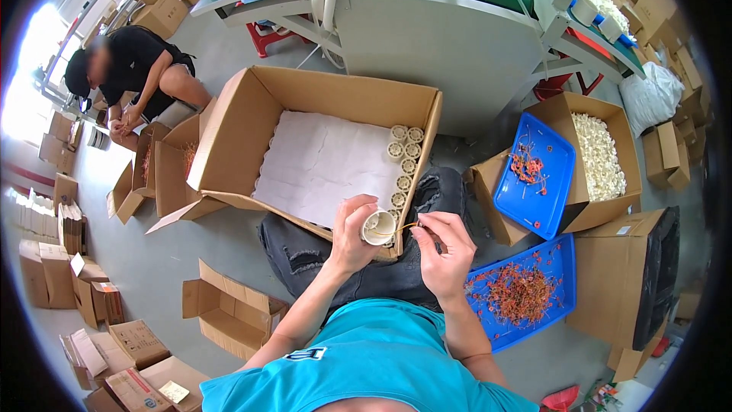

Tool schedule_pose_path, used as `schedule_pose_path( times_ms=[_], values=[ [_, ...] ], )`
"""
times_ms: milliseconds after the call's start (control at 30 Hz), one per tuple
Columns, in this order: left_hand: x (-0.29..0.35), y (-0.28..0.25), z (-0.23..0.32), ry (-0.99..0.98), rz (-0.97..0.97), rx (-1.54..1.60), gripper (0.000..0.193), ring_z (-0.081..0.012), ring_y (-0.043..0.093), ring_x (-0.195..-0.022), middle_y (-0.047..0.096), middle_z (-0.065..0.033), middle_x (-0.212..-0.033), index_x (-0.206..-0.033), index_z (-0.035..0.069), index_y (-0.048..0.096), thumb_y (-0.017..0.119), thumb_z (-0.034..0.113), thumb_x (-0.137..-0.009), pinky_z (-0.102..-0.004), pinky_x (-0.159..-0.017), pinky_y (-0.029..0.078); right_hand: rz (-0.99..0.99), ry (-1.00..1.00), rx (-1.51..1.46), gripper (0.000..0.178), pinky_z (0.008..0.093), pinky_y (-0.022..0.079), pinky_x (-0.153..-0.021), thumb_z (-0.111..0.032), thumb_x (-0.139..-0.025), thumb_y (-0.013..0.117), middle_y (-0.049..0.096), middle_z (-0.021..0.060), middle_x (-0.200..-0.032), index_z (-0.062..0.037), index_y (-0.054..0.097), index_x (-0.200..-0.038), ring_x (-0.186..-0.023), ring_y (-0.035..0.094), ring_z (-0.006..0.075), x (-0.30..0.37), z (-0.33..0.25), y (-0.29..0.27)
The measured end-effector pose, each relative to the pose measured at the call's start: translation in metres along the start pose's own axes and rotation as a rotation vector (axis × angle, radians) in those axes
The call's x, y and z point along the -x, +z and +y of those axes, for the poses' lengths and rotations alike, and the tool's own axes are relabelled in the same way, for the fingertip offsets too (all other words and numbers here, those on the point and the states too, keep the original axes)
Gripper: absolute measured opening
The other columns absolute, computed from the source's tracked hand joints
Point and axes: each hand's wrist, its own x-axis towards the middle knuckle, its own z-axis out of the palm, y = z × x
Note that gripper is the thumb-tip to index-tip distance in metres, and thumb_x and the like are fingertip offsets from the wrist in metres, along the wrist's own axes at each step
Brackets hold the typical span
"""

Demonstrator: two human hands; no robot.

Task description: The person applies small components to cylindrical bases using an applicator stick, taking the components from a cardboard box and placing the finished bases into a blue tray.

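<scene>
A white round plastic cup-like part (379,226) is gripped in my left hand (353,238), its hollow end facing up. The fingers of my right hand (445,255) are pinched together on a thin orange wire (409,225), which runs into the mouth of the part. Both hands are over the near right corner of a large open cardboard box (347,88). Inside it a white paper sheet (328,156) covers most of the contents. Similar white round parts (409,165) stand along the box's right side. What lies under the sheet is mostly hidden.
At right, a blue tray (560,278) holds a heap of red-orange wired pieces; another blue tray (560,156) leans on a carton of small white parts (598,156). A seated person (149,69) works at far left. A grey machine (435,46) stands ahead.
</scene>
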Motion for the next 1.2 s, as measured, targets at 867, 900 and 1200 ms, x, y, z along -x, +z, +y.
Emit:
schedule_pose_path(
  times_ms=[867,900,1200],
  values=[
    [-0.023,0.003,0.015,-0.118,-0.272,0.139,0.047,-0.0341,0.066,-0.084,0.062,-0.0129,-0.102,-0.109,0.005,0.057,0.077,-0.001,-0.067,-0.0396,-0.065,0.057,-0.214,-0.079,0.24,0.02,0.0359,0.053,-0.079,-0.001,-0.067,0.075,0.065,0.011,-0.099,-0.0038,0.075,-0.087,-0.091,0.065,0.0275,-0.013,0.001,0.015],
    [-0.022,0.003,0.014,-0.101,-0.281,0.13,0.049,-0.0342,0.067,-0.085,0.062,-0.0125,-0.102,-0.111,0.005,0.056,0.076,-0.001,-0.066,-0.0399,-0.066,0.057,-0.212,-0.076,0.239,0.02,0.0359,0.053,-0.079,-0.001,-0.067,0.075,0.065,0.011,-0.099,-0.0038,0.075,-0.087,-0.091,0.065,0.0275,-0.012,0.002,0.014],
    [-0.02,0.001,0.01,-0.168,-0.374,0.098,0.047,-0.0356,0.066,-0.084,0.062,-0.0115,-0.102,-0.109,0.007,0.056,0.075,-0.001,-0.066,-0.0419,-0.067,0.056,-0.217,-0.021,0.218,0.022,0.0359,0.054,-0.078,-0.001,-0.067,0.076,0.066,0.0108,-0.099,-0.004,0.075,-0.089,-0.088,0.066,0.0272,-0.008,0.009,0.017]
  ],
)
